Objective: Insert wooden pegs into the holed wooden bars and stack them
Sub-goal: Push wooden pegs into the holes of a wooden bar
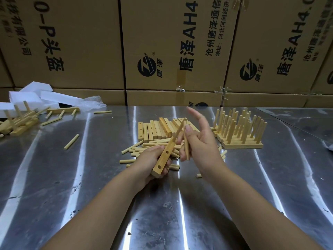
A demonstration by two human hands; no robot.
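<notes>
My left hand [153, 159] grips a holed wooden bar [164, 156] by its near end, tilted up and away, with three holes showing. A peg [178, 131] stands in the bar's far end. My right hand [200, 143] holds another peg [186, 148] between thumb and lower fingers, with the index and middle fingers spread upward. Loose pegs [144, 150] lie in a heap under both hands. Behind them lies a row of empty bars [155, 131]. To the right stand finished bars with upright pegs [239, 129], packed side by side.
The shiny metal table [90, 177] carries a stray peg [71, 142] at left and a jumble of pegged bars [19, 121] at far left, beside white foam blocks [36, 95]. Cardboard boxes [171, 51] wall off the back edge.
</notes>
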